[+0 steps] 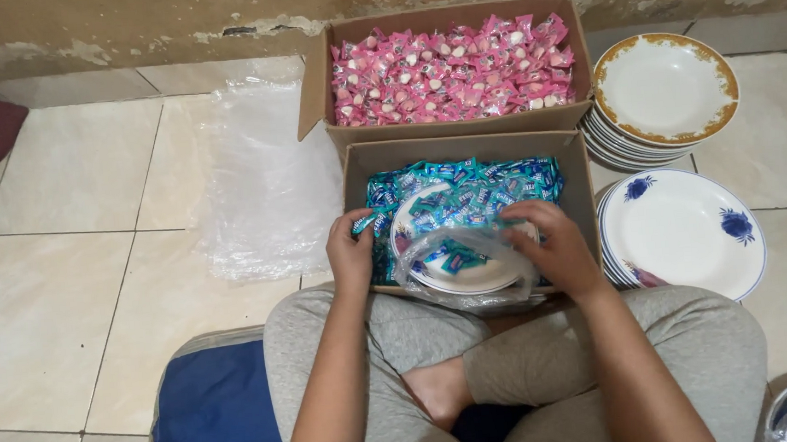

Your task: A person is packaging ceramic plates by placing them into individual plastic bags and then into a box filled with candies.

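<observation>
Centrally, low in frame: left hand [349, 252] pinches a blue-wrapped candy [363, 221] at the near cardboard box's [462, 148] left edge. Right hand [552, 242] grips the clear plastic bag [456, 258] over a white plate [462, 279] holding blue candies. Pink candy box [456, 122] sits behind; stacked plates [680, 229] lie at right.

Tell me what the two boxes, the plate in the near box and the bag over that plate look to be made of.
Both boxes: brown cardboard, matte, with folded flaps. Plate: probably glazed ceramic, white and glossy, though melamine is possible. Bag: thin clear plastic film, wrinkled and shiny, see-through to the blue candies. The right hand touches it.
</observation>
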